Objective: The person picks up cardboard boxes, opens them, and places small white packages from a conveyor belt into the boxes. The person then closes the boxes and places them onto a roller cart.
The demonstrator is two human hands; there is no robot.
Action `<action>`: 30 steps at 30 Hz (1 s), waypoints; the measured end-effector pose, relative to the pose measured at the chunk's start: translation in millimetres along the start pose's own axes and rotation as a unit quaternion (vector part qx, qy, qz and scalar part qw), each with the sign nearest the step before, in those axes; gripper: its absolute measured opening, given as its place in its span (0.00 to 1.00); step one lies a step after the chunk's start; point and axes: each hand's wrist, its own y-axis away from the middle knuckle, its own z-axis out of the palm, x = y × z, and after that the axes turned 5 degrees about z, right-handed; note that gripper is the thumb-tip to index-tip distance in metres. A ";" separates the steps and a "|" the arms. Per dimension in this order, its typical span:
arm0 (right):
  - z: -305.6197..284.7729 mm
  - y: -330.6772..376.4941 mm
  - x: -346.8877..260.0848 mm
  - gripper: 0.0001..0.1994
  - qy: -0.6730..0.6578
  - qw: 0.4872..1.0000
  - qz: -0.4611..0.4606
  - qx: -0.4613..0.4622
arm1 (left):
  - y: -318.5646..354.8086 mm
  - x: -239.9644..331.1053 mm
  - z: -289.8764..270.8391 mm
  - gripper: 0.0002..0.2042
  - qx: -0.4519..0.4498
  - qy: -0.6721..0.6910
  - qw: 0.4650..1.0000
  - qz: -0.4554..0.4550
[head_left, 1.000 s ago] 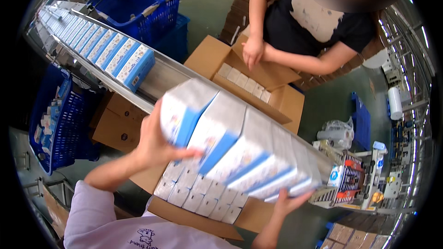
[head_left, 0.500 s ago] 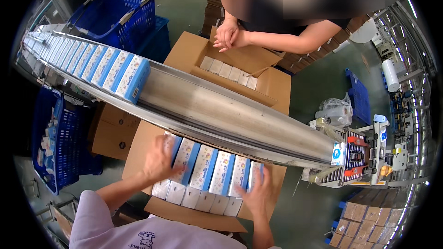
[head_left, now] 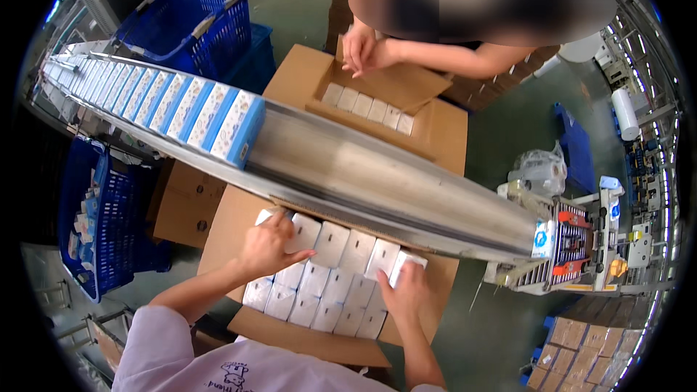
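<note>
White rectangular packs (head_left: 359, 250) stood in rows inside an open brown cardboard carton (head_left: 319, 348) beside the conveyor's near edge

The left hand (head_left: 265, 250) bent its fingers over the far row's left end, thumb spread; the right hand (head_left: 408, 294) touched its right end, and whether either was gripping could not be told. Three rows were in place, taking up most of the visible opening, but the carton's flaps lay unfolded. Left outside it, a line of white-and-blue patterned packs (head_left: 236, 127) stood on the long grey metal conveyor (head_left: 348, 167)
</note>
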 end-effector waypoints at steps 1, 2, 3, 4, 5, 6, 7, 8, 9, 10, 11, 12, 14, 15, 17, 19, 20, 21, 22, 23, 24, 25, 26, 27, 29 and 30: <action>12.5 5.8 -7.4 0.29 0.000 0.999 0.006 -0.035 | -1.3 -2.0 19.0 0.30 0.004 -0.056 0.998 -0.007; 28.9 -1.1 -14.8 0.27 0.016 0.995 0.023 -0.094 | -11.4 -5.9 41.1 0.32 0.014 -0.112 0.994 -0.008; 51.9 -6.0 -15.3 0.25 0.016 0.992 0.031 -0.121 | -19.8 -16.1 61.4 0.33 -0.007 -0.100 0.995 -0.013; 67.9 -6.9 -13.3 0.23 0.015 0.988 0.040 -0.147 | -21.7 -24.6 79.2 0.32 -0.061 -0.142 0.988 -0.022; 66.6 -10.8 -8.2 0.22 -0.052 0.987 0.047 -0.146 | -21.3 -26.6 78.7 0.29 -0.032 -0.111 0.993 -0.007; 60.0 -8.8 1.5 0.21 -0.119 0.980 0.058 -0.147 | -17.0 -30.9 75.0 0.26 -0.008 -0.080 0.997 0.011; 50.4 2.3 12.6 0.19 -0.186 0.968 0.074 -0.154 | -10.4 -35.3 54.8 0.22 -0.052 0.054 0.997 -0.009; 32.5 15.6 20.0 0.16 -0.253 0.955 0.115 -0.099 | -2.7 -47.1 32.5 0.18 -0.091 0.185 0.978 -0.030; 15.1 28.9 40.1 0.14 -0.020 0.998 0.053 0.008 | 13.5 -65.3 27.8 0.15 0.054 0.152 0.982 -0.100; -5.9 35.3 50.3 0.12 -0.069 0.991 0.099 0.058 | 34.5 -87.2 22.8 0.13 0.196 0.115 0.959 -0.168; -0.4 49.7 79.1 0.09 -0.073 0.977 0.140 0.140 | 49.5 -113.6 19.6 0.13 0.298 0.004 0.940 -0.164; 1.4 56.5 121.2 0.14 -0.094 0.961 0.261 0.012 | 64.0 -142.6 17.9 0.15 0.398 -0.113 0.896 -0.162; 1.6 64.3 149.5 0.27 -0.380 0.812 0.408 -0.172 | 107.8 -194.6 18.2 0.19 0.120 0.324 0.838 -0.422; -17.1 65.0 130.5 0.35 -0.616 0.633 0.414 -0.221 | 101.6 -172.1 -12.3 0.24 0.101 0.484 0.762 -0.417; -11.1 78.6 80.3 0.41 -0.562 0.680 0.303 -0.360 | 90.1 -126.6 -27.9 0.26 0.048 0.571 0.782 -0.244; 8.7 73.2 -1.6 0.25 -0.377 0.709 0.265 -0.535 | 59.7 -54.7 -20.9 0.25 -0.067 0.440 0.883 -0.148; 51.2 95.3 -7.2 0.24 -0.230 0.876 0.057 -0.421 | 50.7 -33.3 18.1 0.26 -0.121 0.292 0.946 -0.077; 34.0 84.5 -24.4 0.26 -0.144 0.921 -0.049 -0.358 | 43.4 -23.5 55.7 0.27 -0.160 0.154 0.975 -0.029; 37.5 91.3 -20.5 0.25 -0.193 0.897 -0.012 -0.398 | 37.0 -20.6 75.3 0.30 -0.184 0.082 0.979 -0.007; 29.9 104.0 -13.3 0.26 -0.262 0.828 0.047 -0.494 | 29.0 -20.9 77.4 0.30 -0.211 0.040 0.977 0.011; 57.1 140.5 17.9 0.28 -0.354 0.829 -0.200 -0.384 | 24.6 -16.3 65.4 0.31 -0.220 0.060 0.974 -0.009; 23.6 148.8 -1.0 0.22 -0.213 0.875 -0.299 -0.316 | 23.6 -25.6 67.2 0.32 -0.213 0.049 0.976 0.005; -22.9 158.7 -7.7 0.16 -0.058 0.889 -0.382 -0.245 | 19.3 -22.7 75.0 0.33 -0.209 0.046 0.977 0.016; -42.0 119.5 -22.7 0.20 -0.170 0.847 -0.229 -0.448 | 11.0 -18.2 73.1 0.32 -0.248 0.067 0.966 0.004; -47.1 62.2 -41.8 0.27 -0.159 0.904 -0.120 -0.379 | -5.1 -12.3 64.4 0.31 -0.272 0.093 0.957 0.041; -21.0 45.9 -39.6 0.31 -0.023 0.980 -0.168 -0.107 | -13.0 -9.9 58.5 0.30 -0.252 0.098 0.959 0.090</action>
